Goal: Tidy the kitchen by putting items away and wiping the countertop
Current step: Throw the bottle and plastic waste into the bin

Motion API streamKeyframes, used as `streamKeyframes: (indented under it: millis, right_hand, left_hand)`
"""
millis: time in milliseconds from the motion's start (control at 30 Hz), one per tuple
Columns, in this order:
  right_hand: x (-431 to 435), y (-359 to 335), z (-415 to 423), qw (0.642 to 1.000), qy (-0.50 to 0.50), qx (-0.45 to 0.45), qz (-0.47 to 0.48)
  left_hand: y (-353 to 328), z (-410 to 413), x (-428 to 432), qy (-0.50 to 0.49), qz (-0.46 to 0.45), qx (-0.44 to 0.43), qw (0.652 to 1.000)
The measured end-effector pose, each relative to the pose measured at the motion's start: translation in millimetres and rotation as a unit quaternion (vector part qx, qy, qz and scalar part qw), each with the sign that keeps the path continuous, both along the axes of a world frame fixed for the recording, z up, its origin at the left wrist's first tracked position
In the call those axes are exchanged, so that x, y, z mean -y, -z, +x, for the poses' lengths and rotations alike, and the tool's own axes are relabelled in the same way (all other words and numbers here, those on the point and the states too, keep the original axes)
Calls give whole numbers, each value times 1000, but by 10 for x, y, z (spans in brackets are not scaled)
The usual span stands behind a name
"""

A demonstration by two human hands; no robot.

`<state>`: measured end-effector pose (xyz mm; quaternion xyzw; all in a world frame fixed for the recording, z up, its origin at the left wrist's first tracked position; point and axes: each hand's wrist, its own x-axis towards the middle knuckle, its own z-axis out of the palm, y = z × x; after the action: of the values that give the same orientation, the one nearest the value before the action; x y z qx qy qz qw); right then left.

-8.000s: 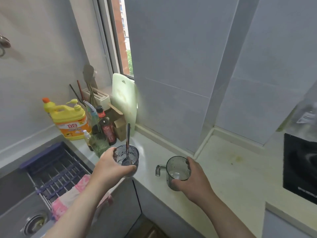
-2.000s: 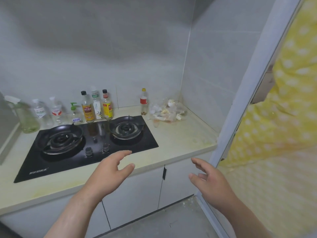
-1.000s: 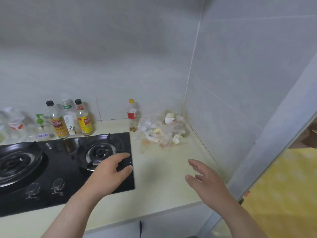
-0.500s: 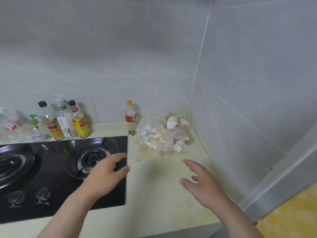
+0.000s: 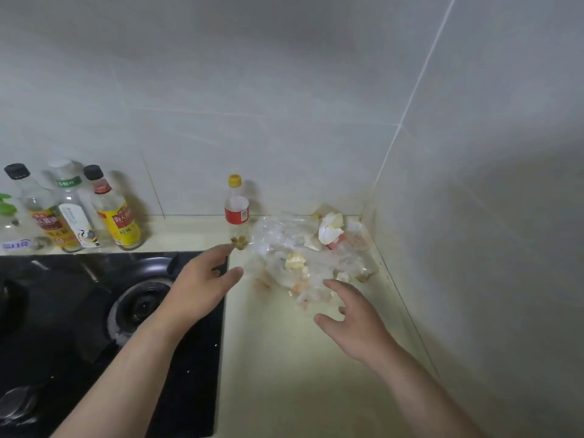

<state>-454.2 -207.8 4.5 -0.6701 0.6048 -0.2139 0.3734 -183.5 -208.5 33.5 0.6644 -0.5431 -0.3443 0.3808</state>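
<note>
The pale cream stone bench (image 5: 284, 374) carries the job in its back right corner, where the two tiled walls meet. There lies a loose heap of crumpled clear plastic bags (image 5: 284, 248) mixed with white and yellowish scraps that look like eggshell and tissue. It should be very light and soft with no shape of its own. The film is likely slick and perhaps damp, and the shell bits are brittle and ready to drop out. It is best gathered from both flanks and scooped under rather than pinched at the top.

The left hand (image 5: 202, 289) hangs over the hob's right edge and the right hand (image 5: 354, 324) at the heap's near edge. Both have fingers spread apart and grip nothing. Whether the right fingertips touch the plastic cannot be told.

The black glass gas hob (image 5: 94, 311) lies to the left, well clear of the heap. Three labelled sauce bottles (image 5: 79, 213) stand against the back wall, out of the way. A small clear bottle with a yellow cap and red label (image 5: 236, 210) stands touching or just beside the heap's left side. It is the one thing likely to be knocked.
</note>
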Motion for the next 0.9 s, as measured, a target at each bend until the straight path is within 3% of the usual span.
streamKeyframes:
  millis: [233,500,767,900]
  right_hand:
    - [922,318,318,992,-52,-91,-69]
    - [1593,754,483,960,-127,-250,-10]
    - [1889,1062,492,951,-96,-291,31]
    - [1904,1176,457,943,-111,-314,12]
  left_hand:
    - [238,32,937,-31,-12,-39,999]
    - [642,139,1804,-110,12,-33,993]
    - [828,62,2142,-124,27,-57,990]
    - [860,98,2265,-120,26,-9,992]
